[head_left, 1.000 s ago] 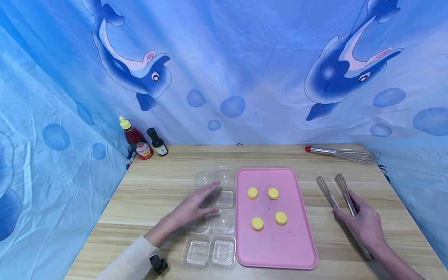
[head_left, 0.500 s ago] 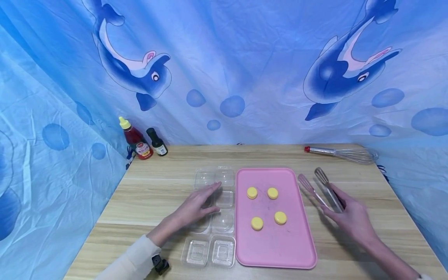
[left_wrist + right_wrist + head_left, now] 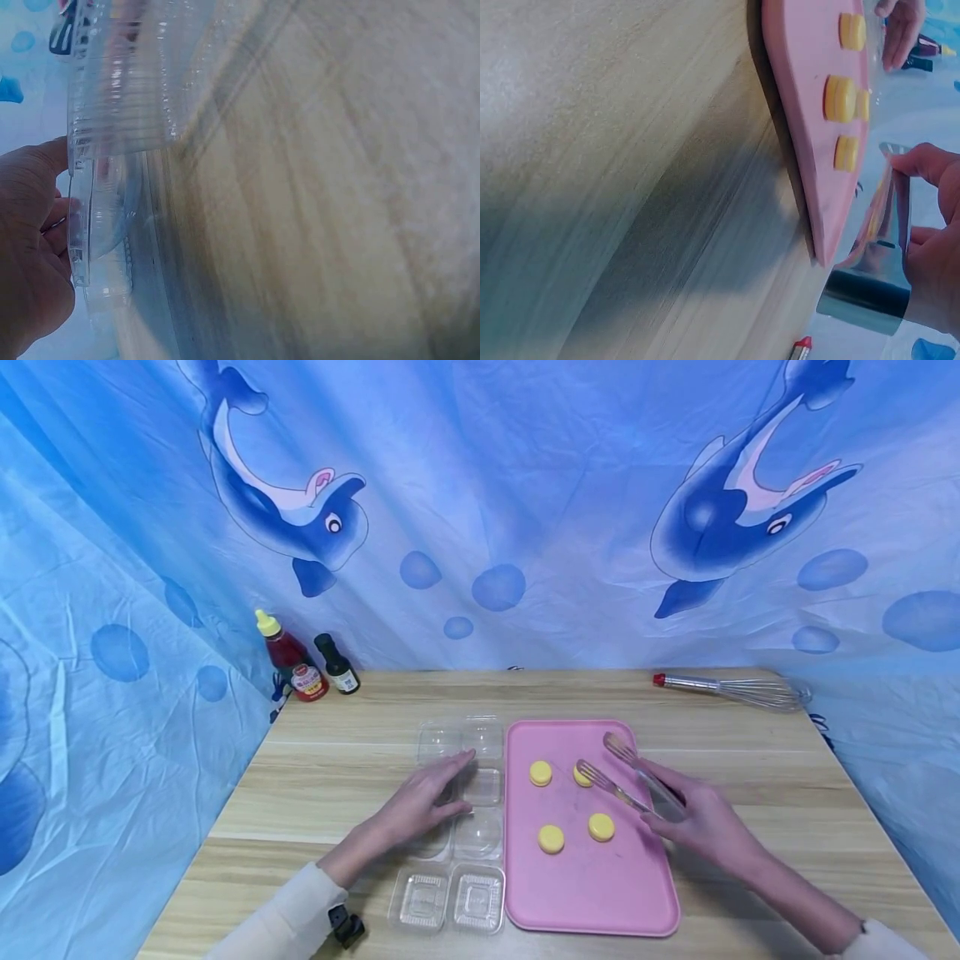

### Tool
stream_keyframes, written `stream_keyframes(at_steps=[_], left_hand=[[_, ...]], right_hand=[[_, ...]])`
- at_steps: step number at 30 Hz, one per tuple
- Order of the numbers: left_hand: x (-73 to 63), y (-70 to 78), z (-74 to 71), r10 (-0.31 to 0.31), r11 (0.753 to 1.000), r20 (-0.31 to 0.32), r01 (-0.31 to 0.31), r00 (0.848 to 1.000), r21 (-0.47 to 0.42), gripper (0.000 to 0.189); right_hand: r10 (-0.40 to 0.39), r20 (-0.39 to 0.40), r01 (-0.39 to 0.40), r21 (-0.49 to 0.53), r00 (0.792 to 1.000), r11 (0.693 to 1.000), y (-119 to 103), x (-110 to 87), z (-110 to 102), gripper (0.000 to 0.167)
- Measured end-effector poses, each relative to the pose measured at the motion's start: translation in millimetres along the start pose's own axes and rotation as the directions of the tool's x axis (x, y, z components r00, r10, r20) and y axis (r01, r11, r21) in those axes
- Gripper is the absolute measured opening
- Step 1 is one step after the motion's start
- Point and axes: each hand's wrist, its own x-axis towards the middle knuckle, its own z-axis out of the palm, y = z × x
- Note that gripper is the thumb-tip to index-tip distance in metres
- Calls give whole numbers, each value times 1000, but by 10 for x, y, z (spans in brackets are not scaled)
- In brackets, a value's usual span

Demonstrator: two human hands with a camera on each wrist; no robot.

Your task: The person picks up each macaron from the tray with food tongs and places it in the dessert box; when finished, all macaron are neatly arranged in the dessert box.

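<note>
My right hand [image 3: 708, 822] grips metal tongs [image 3: 621, 749] whose spread tips hang over the pink tray [image 3: 592, 893]. One tip overlaps the back right yellow macaron [image 3: 581, 778] in the head view. Several such macarons lie spaced apart on the tray, seen side-on as yellow rounds [image 3: 840, 97] in the right wrist view. My left hand [image 3: 412, 802], fingers loosely extended, rests at the clear plastic containers [image 3: 477, 899] left of the tray. In the left wrist view its fingers are at the edge of the clear plastic [image 3: 120, 120] and are partly hidden behind it.
A red sauce bottle [image 3: 300, 672] with a yellow cap and a small dark bottle [image 3: 341, 672] stand at the back left. A whisk [image 3: 720, 687] lies along the back right edge of the wooden table [image 3: 315, 777]. A blue dolphin-print curtain [image 3: 480, 510] hangs behind.
My right hand has carried the tongs leftward, from the bare table beside the tray to above the macarons. The left hand has stayed almost still; the macarons lie where they were.
</note>
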Motion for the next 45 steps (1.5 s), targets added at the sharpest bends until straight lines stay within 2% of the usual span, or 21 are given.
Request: stream_keyframes(at_steps=[3, 7, 17, 27, 39, 42, 45], left_hand=[[2, -2, 5, 3, 1000, -4, -3, 1000, 3, 81], [3, -6, 16, 12, 1000, -8, -12, 1000, 13, 80], [10, 9, 40, 30, 999, -25, -29, 999, 44, 79], [9, 19, 44, 39, 998, -34, -38, 999, 56, 79], [13, 24, 44, 29, 999, -31, -28, 999, 46, 78], [18, 34, 39, 24, 999, -32, -23, 999, 40, 77], [22, 31, 42, 25, 999, -38, -23, 999, 42, 76]], right_hand=[[-32, 31, 31, 15, 999, 999, -1, 12, 46, 81], [-37, 55, 36, 22, 998, 999, 10, 21, 107, 75], [-46, 42, 46, -5, 998, 999, 67, 33, 202, 71], [9, 53, -9, -10, 999, 1000, 79, 70, 204, 69], [76, 79, -80, 45, 994, 996, 115, 76, 179, 62], [82, 84, -87, 51, 993, 995, 123, 80, 165, 62], [56, 79, -60, 46, 995, 997, 132, 93, 156, 61]])
